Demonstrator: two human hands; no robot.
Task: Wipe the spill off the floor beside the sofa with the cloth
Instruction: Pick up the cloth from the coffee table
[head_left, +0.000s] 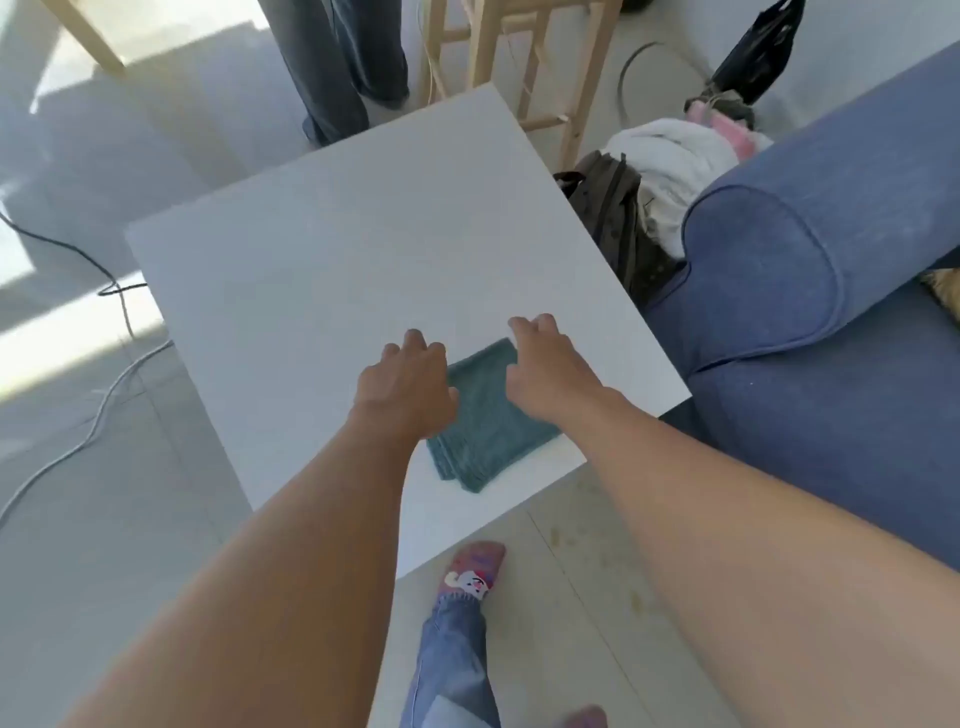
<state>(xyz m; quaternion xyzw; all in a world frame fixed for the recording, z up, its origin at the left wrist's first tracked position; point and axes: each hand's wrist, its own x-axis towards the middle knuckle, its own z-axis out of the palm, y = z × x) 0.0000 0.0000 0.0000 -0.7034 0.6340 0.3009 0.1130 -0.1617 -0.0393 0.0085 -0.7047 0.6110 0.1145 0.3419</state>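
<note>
A folded teal cloth (485, 423) lies on the white table (322, 270), near its front corner. My left hand (405, 387) hovers over the cloth's left edge with its fingers spread and nothing in it. My right hand (545, 371) reaches over the cloth's far right corner, fingers apart, empty too. The blue sofa (810, 312) stands to the right of the table. On the pale floor between the table's corner and the sofa, a patch of yellowish specks marks the spill (597, 540).
Another person's legs (337, 62) stand behind the table. A wooden stool (524, 57) is at the back. A dark backpack (618, 223) and white laundry (670, 150) lie by the sofa arm. Cables (104, 395) trail across the floor on the left. My own socked foot (472, 571) is below.
</note>
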